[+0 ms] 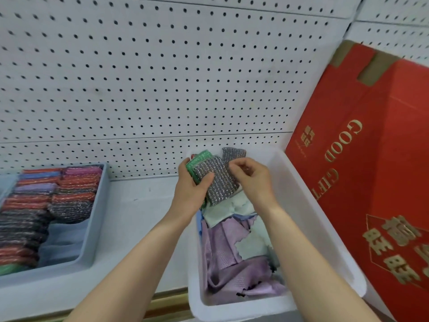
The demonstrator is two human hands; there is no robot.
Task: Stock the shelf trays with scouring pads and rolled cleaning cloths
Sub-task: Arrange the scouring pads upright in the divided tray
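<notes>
Far left: blue-grey tray (97,219) on the white shelf (144,205), cut off at the frame's left edge. Scouring pads in it (37,205) are packed in rows, red, purple, pink and dark, long axes running roughly left-right; a green one shows at the near left corner. Near right part of the tray floor is bare.

Centre: left hand (192,194) grasps a small stack of pads above the far end of the white bin (308,219), thumb laid across the face of the silver pad (214,182) on top. This pad's long axis runs away from the person, tilted slightly left at the far end. A green pad (197,162) sits behind it, mostly covered; a sliver of red shows beyond that.

Right hand (250,177) has fingers curled at the silver pad's right edge, apparently pinching it; the contact itself is hidden. A second silver pad (233,154) stands behind, lower part hidden.

In the bin below: loose lilac and pale green cloths (229,256), crumpled, unrolled.

Right: red carton (362,182) leaning against the pegboard (162,77), gold lettering sideways, cut off at the frame edge.
</notes>
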